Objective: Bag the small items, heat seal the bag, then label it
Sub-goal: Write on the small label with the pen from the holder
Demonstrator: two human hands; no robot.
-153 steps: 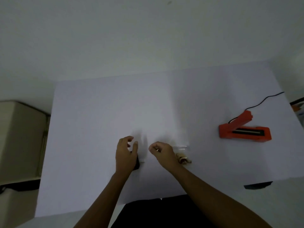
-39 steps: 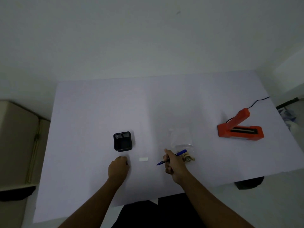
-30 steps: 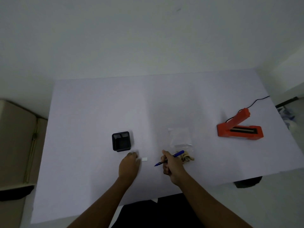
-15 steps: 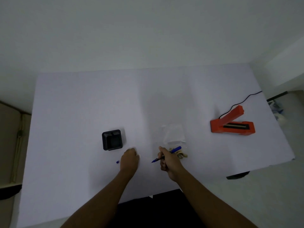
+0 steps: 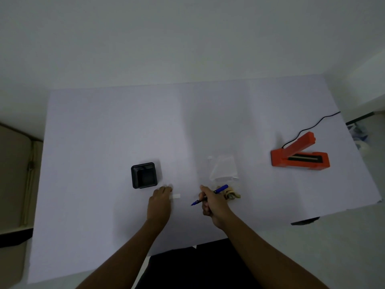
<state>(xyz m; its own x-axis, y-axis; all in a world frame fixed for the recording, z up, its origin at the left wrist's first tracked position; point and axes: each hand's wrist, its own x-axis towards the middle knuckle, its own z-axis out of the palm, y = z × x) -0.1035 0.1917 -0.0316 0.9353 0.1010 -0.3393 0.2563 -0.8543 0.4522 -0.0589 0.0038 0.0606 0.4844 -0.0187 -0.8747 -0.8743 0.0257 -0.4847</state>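
My right hand [image 5: 212,205] grips a blue pen [image 5: 210,194] with its tip pointing left, just above the white table [image 5: 104,126]. My left hand [image 5: 159,202] rests flat on the table, its fingertips on the left end of a small white label [image 5: 176,197]. A clear plastic bag [image 5: 224,171] lies just beyond my right hand. A small heap of tan rubber bands [image 5: 231,193] sits by the bag's near edge, partly hidden by the pen and my hand.
An empty black square container [image 5: 144,175] stands just beyond my left hand. An orange heat sealer [image 5: 300,157] with its arm raised sits at the right, its black cord [image 5: 312,127] running off the far right edge.
My left hand moved right from beside the container onto the label. My right hand keeps the pen near the bag. The camera view shifted slightly.
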